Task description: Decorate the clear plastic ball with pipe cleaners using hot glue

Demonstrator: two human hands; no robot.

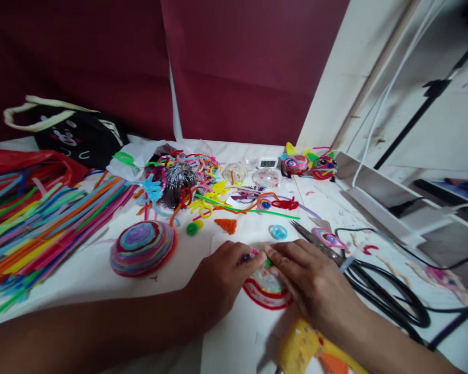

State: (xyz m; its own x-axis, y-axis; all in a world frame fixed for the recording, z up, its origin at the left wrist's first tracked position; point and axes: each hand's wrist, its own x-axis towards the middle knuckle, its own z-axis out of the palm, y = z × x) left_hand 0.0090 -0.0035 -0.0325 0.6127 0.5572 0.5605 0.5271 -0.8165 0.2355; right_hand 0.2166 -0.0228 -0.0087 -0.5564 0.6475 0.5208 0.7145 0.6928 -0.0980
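My left hand point(226, 275) and my right hand point(315, 272) come together over a clear domed plastic piece point(271, 284), its near edge lined with red pipe cleaner. The left fingers are closed on its left side, near a small pink and purple bit. My right fingers lie bent over its top and right side, with a small green piece point(269, 262) at the fingertips. The dome rests on a white sheet point(228, 343). Just below my right hand lies a yellow glue gun point(302, 345). My fingers hide part of the dome.
Scissors point(320, 244) with black handles lie at right, beside a black cable point(452, 310). A coiled striped dome point(144, 246) stands left, near many pipe cleaners point(62, 223). Orange triangle point(226, 225), blue coil point(278, 231), digital clock point(268, 163) and two decorated pieces point(310, 163) sit farther back.
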